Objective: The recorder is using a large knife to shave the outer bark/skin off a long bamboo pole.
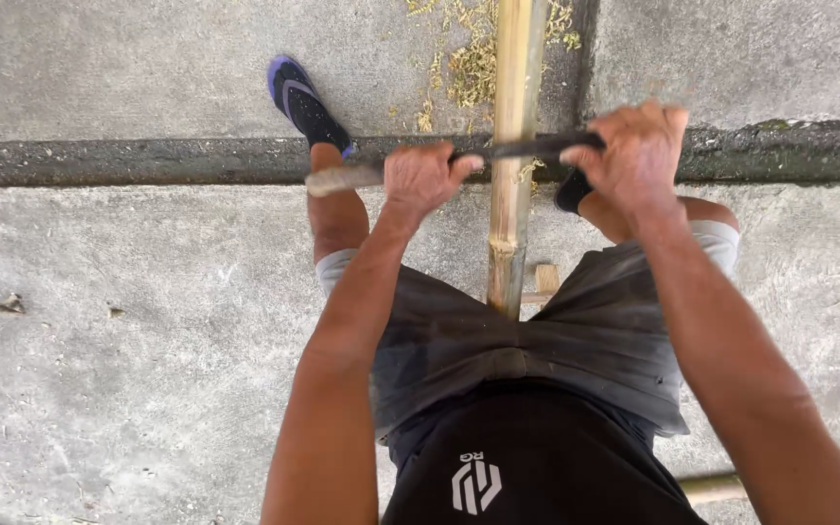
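a long bamboo pole (513, 146) runs straight away from the person, its near end tucked between the thighs at the hem of the grey shorts (537, 340), its far end leaving the top of the view. it is pale yellow with a darker node ring about halfway along the visible length. across it, at right angles, lies a dark blade (527, 149) with a worn wooden handle (342, 179) that sticks out to the left. the left hand (423, 179) is closed in a fist around the tool just left of the pole, where handle meets blade. the right hand (637, 156) is wrapped shut over the far end of the blade, just right of the pole. both arms reach forward, fairly straight. beyond the blade, thin yellow shavings (473, 58) lie scattered on the concrete floor (128, 321) beside the pole. a dark groove (99, 160) crosses the concrete under the hands. the left foot wears a black shoe (305, 102) with a purple edge, planted past the groove. another bamboo piece (731, 481) shows at the lower right.
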